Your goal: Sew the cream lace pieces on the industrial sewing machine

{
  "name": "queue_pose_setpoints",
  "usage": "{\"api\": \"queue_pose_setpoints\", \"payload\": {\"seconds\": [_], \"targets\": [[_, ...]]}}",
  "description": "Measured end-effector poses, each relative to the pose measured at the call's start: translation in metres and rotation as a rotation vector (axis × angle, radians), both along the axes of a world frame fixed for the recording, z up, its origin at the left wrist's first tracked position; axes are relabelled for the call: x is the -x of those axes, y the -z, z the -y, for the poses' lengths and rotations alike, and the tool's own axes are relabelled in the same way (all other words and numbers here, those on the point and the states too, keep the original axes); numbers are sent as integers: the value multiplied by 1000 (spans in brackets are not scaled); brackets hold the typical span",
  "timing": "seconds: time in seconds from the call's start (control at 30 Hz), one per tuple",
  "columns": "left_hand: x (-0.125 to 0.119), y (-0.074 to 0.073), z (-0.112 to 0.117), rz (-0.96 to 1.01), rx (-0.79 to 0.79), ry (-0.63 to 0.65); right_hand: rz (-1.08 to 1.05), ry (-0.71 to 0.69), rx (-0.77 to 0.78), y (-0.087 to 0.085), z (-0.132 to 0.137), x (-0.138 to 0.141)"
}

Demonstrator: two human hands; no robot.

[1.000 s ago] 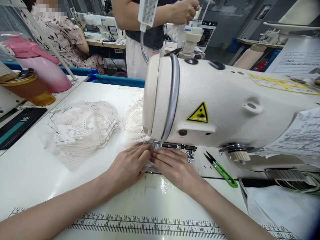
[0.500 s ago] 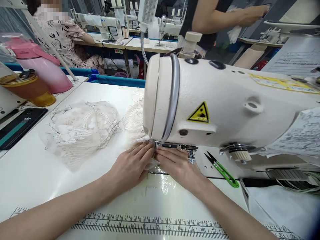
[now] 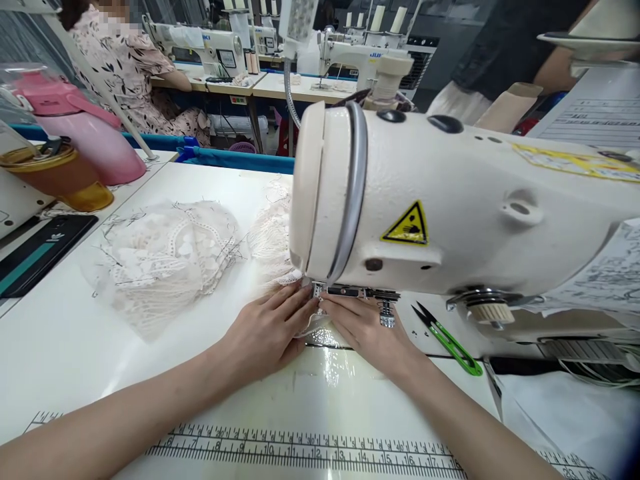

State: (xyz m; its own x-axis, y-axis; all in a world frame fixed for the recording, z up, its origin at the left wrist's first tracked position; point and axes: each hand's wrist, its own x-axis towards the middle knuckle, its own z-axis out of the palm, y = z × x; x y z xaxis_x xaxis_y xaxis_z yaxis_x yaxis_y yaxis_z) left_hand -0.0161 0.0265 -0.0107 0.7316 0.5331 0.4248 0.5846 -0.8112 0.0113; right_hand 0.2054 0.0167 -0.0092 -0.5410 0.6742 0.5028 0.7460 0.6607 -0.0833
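Note:
Below the head of the white sewing machine, both hands press on a piece of white lace fabric beside the metal presser foot. My left hand lies flat on its left, fingers stretched toward the foot. From the right, my right hand reaches in with its fingers extended and tips close to the foot, partly behind a metal attachment. The needle is hidden. More lace lies behind the left fingers, partly covered by the machine head.
A lace pile with loose threads lies left. Green thread snips rest right of my right hand. A phone, brown cup and pink bottle stand far left. A printed ruler edges the table. Two people are beyond.
The view has shifted slightly. A little more fabric shows between my hands, which stay by the presser foot. The person at the back right has moved right and lower.

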Motion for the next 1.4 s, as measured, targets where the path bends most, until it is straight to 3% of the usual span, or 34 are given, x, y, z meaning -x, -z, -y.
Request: {"api": "queue_pose_setpoints", "payload": {"seconds": [0.23,0.5,0.77,1.0,1.4], "targets": [[1,2,-1,-24,24,3,-9,75,-46,-2,3,1],[-1,0,-4,-1,26,-8,-46,74,12,-5,0,2],[4,-1,-8,-20,-25,135,162,152,-125,0,5,4],[11,-6,-9,-26,4,81,188,35,-77,2,4,12],[10,-8,-12,-51,-33,55,93,-29,-72,6,7,23]]}}
